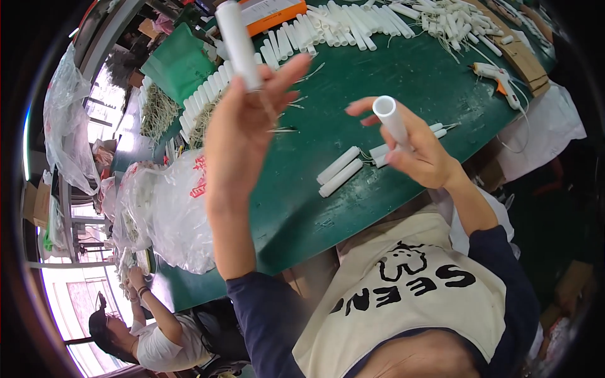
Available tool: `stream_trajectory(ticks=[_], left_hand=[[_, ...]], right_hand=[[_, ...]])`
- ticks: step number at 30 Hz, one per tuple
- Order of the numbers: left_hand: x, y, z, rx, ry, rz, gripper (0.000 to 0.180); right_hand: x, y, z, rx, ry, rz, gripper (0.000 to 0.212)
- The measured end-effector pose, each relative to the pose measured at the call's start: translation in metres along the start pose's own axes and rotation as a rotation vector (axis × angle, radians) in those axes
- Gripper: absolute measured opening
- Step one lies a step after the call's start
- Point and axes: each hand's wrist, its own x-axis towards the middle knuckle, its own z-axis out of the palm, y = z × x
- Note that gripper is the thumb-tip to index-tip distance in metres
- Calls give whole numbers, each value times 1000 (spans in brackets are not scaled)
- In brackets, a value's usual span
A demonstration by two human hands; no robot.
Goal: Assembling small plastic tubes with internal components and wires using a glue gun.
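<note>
Raised over the left part of the table, my left hand (pixel 242 129) is closed on a white plastic tube (pixel 239 47), slightly blurred, with a thin wire trailing from its lower end. My right hand (pixel 422 148) grips a second white tube (pixel 392 120), its hollow end tilted up and toward the camera. Two white tubes with wires (pixel 340 173) lie side by side on the table left of my right hand. More wired tubes (pixel 435 129) lie below and behind that hand, partly hidden by it.
On the green table (pixel 290 208), white tubes (pixel 340 25) line the far edge; a wired heap (pixel 454 25) is at far right. A glue gun (pixel 501 82) lies near the right edge. Clear plastic bags (pixel 167 208) sit at left. Another person (pixel 164 334) works at lower left.
</note>
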Motion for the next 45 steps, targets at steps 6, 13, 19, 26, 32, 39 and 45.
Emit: stream_trajectory(ticks=[6,13,19,26,32,39,45], left_hand=[[-1,-33,37,-98,-182,-10,32],[3,-54,-4,290,26,98,28],[-5,-97,-41,533,-23,-29,33],[-13,-122,-57,546,-117,-185,31],[-17,-110,-41,1144,-249,-32,23],[8,-121,30,1020,-179,497,15],[19,-119,72,932,-304,147,15]], right_hand=[[6,-12,19,10,-74,63,38],[2,2,-21,-83,255,143,29],[0,8,-47,-508,225,40,23],[-6,28,-49,-649,169,136,23],[-12,40,-48,-724,106,95,18],[-12,33,-36,-673,77,38,15],[-19,32,-47,-662,213,0,16]])
